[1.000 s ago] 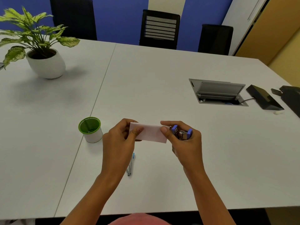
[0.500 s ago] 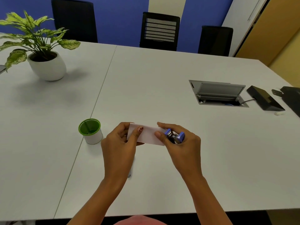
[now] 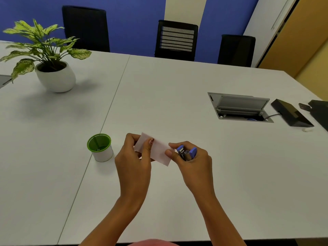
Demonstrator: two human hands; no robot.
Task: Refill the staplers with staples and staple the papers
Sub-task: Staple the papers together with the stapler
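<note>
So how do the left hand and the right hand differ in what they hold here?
The left hand holds only the paper, pinching its left end with the thumb on top; the right hand also grips a blue stapler in its curled fingers. The left hand is nearer the green-rimmed cup; the right hand is beyond the paper from it. Both touch the same paper, one at each end.

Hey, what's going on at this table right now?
At the white table, a person's left hand pinches one end of a small pale paper. The right hand grips a little blue stapler, and its fingers pinch the paper's other end. Whether the paper is in the stapler's mouth cannot be told. A green-rimmed cup stands to the left of the hands.
</note>
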